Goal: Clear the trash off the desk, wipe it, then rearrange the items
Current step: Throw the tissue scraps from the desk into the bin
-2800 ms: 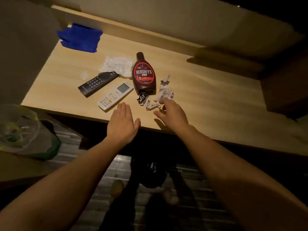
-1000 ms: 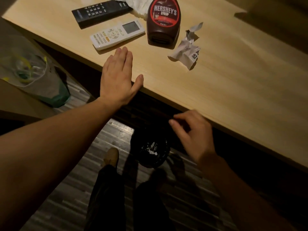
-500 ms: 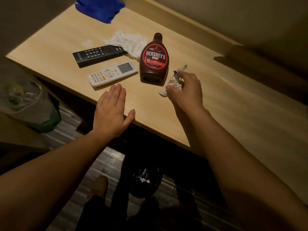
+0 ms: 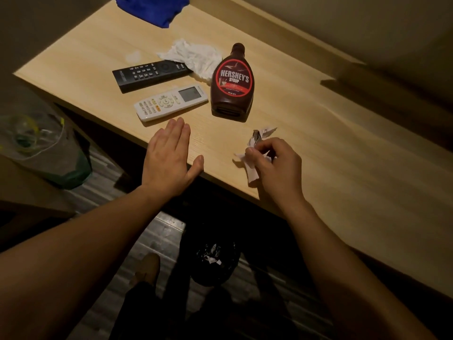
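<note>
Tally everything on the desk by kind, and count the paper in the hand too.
Remotes: 2, black remote, white remote
Syrup bottle: 1
Blue cloth: 1
Tissue: 1
Crumpled paper, in the right hand: 1
Total: 6

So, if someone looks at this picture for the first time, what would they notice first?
Probably the brown Hershey's syrup bottle lying in the middle of the wooden desk, with a white remote and a black remote to its left. Next, the right hand near the front edge, gripping a crumpled paper scrap, while the left hand lies flat on the edge. Below, on the floor, stands a black-lined trash bin.
</note>
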Motion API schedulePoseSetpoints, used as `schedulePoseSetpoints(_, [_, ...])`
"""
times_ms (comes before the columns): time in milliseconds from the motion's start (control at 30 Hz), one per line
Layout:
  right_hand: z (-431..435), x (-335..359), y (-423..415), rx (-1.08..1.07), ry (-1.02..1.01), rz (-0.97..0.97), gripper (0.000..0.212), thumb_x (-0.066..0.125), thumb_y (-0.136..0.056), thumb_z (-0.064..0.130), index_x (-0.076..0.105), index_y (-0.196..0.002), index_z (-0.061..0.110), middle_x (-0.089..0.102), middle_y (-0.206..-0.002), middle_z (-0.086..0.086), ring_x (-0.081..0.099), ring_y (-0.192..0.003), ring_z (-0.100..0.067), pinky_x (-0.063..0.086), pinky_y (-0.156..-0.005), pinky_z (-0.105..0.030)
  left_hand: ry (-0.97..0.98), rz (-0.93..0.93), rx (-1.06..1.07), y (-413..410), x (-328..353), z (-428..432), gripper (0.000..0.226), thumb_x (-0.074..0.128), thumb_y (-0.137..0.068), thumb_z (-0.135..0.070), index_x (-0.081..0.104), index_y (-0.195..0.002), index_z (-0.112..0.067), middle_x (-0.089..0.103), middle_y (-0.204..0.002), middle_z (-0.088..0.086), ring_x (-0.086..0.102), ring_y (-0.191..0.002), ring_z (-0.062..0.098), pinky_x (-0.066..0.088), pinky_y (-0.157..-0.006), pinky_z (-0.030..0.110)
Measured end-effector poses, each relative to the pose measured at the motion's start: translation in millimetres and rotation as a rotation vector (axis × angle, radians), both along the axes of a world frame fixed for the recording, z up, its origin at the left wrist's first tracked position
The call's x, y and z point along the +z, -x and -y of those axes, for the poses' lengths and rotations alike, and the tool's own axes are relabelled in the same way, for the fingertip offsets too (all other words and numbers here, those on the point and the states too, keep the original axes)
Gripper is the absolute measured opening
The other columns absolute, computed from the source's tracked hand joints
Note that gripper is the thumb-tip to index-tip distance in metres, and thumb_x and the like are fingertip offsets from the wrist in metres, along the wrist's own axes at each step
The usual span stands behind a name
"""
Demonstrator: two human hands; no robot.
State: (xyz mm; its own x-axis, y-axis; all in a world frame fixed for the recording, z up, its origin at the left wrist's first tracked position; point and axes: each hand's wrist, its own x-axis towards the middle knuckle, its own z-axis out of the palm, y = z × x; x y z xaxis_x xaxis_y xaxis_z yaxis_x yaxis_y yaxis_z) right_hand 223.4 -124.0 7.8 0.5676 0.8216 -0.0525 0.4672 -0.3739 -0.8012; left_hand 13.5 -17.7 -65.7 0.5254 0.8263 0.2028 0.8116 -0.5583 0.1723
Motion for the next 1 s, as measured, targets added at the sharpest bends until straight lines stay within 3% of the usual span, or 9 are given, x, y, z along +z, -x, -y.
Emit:
schedulePoseSetpoints(133, [50, 4, 39, 0.13, -0.061, -0.114, 0.007, 0.077, -0.09, 0.023, 0.072, -0.093, 0.018, 0.07, -0.094, 0.008, 0.064, -0.091, -0.008, 0.052, -0.08, -0.029, 0.009, -0.027, 0.005, 0, 1, 1, 0.082, 0.032, -0.1, -0.058, 0.033, -0.159, -0.001, 0.031, -0.168, 0.02, 0.024, -0.157, 0.034, 0.017, -0.126, 0.049])
schedulePoseSetpoints(267, [94, -21, 74, 0.229, 0.011, -0.162, 0.01, 0.079, -0.089, 0.024, 0.072, -0.09, 0.017, 0.067, -0.093, 0.006, 0.064, -0.092, -0.012, 0.052, -0.079, -0.032, 0.018, -0.032, 0.004, -1, 3, 2, 0.081, 0.031, -0.101, -0.057, 0.031, -0.16, -0.002, 0.028, -0.169, 0.019, 0.022, -0.158, 0.033, 0.016, -0.128, 0.05])
schedulePoseSetpoints(500, [132, -122, 82, 0.276, 0.318, -0.013, 0.018, 0.075, -0.092, 0.034, 0.07, -0.091, 0.016, 0.063, -0.09, 0.004, 0.058, -0.091, -0.019, 0.051, -0.079, -0.042, 0.025, -0.03, 0.0, 0, 5, 4, 0.081, 0.03, -0.102, -0.057, 0.029, -0.161, -0.002, 0.025, -0.17, 0.019, 0.019, -0.159, 0.033, 0.013, -0.129, 0.048])
schedulePoseSetpoints(667, [143, -159, 77, 0.329, 0.58, 0.101, 0.037, 0.07, -0.093, 0.045, 0.07, -0.115, 0.015, 0.067, -0.115, -0.004, 0.057, -0.11, -0.026, 0.048, -0.085, -0.036, 0.02, -0.036, -0.004, 0, 4, 3, 0.079, 0.031, -0.104, -0.057, 0.028, -0.161, -0.002, 0.024, -0.17, 0.019, 0.019, -0.159, 0.033, 0.012, -0.129, 0.048])
schedulePoseSetpoints(767, [145, -161, 74, 0.327, 0.64, 0.131, 0.041, 0.067, -0.095, 0.047, 0.068, -0.122, 0.017, 0.067, -0.12, -0.003, 0.059, -0.113, -0.027, 0.051, -0.088, -0.04, 0.02, -0.034, -0.006, 0, 4, 2, 0.079, 0.031, -0.104, -0.056, 0.028, -0.161, -0.003, 0.024, -0.17, 0.019, 0.019, -0.159, 0.033, 0.012, -0.129, 0.048])
schedulePoseSetpoints(1000, [135, -117, 67, 0.311, 0.549, 0.161, 0.044, 0.063, -0.098, 0.048, 0.067, -0.126, 0.014, 0.067, -0.123, -0.004, 0.058, -0.115, -0.023, 0.051, -0.092, -0.04, 0.073, -0.057, -0.025, 0, 13, 3, 0.08, 0.031, -0.105, -0.057, 0.026, -0.162, -0.002, 0.022, -0.171, 0.02, 0.016, -0.159, 0.033, 0.012, -0.13, 0.048])
